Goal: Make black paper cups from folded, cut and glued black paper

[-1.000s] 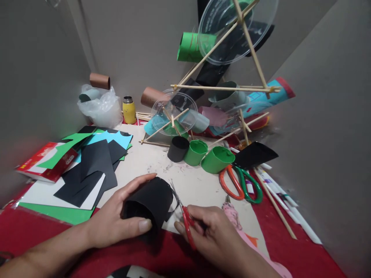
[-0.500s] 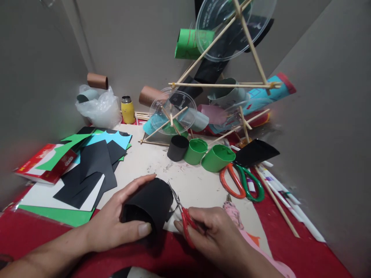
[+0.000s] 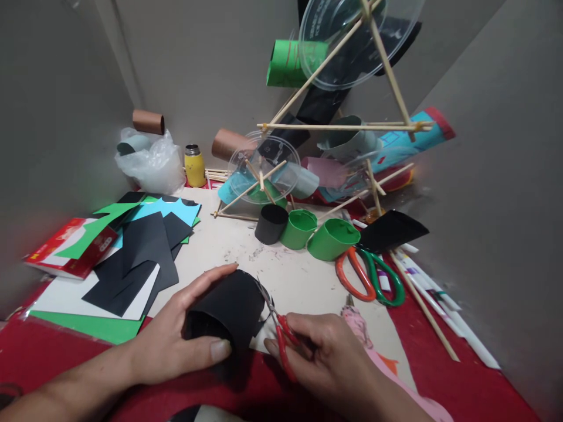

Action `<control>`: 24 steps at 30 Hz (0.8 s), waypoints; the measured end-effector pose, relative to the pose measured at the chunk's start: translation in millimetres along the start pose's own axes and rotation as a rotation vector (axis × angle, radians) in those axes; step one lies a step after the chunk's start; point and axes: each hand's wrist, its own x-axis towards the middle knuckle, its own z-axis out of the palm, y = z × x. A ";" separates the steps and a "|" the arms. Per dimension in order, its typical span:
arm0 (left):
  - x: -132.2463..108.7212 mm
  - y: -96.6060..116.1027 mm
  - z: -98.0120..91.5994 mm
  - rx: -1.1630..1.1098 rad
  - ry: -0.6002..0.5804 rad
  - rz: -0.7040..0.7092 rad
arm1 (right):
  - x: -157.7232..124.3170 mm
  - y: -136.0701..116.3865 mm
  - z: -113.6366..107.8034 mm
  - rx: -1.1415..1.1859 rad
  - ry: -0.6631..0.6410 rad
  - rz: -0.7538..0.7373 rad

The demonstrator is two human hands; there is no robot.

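Note:
My left hand [image 3: 185, 334] is wrapped round a black paper tube [image 3: 233, 305], thumb on its near side and fingers over the top. In my right hand [image 3: 321, 346] is a pair of small scissors with red handles [image 3: 284, 343]. Their blades lie at the tube's far right end, where a narrow strip of black paper curls away from the edge. Beyond them stand a short black paper ring [image 3: 271, 225] and two green paper rings [image 3: 299, 228] in a row on the pale board [image 3: 281, 275].
Cut coloured paper [image 3: 149, 246] and a red packet [image 3: 73, 246] lie at left. Two larger scissors, orange-handled [image 3: 356, 275] and green-handled [image 3: 387, 278], rest at right beside a pink glue gun [image 3: 356, 325]. A stick frame with clear plastic lids [image 3: 264, 167] and tubes rises behind, near a yellow bottle [image 3: 194, 167].
The scissors' blades have shifted slightly at the tube's edge, and the loose strip has moved a little. My left hand keeps its hold; the whole view has shifted slightly.

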 end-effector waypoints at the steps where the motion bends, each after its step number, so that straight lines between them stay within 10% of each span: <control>1: 0.0 -0.3 0.0 0.002 -0.001 -0.003 | -0.1 0.6 0.5 0.002 -0.003 0.000; 24: 1.7 -4.1 -2.8 0.003 0.059 0.013 | 0.5 2.9 -3.8 -0.033 0.074 -0.036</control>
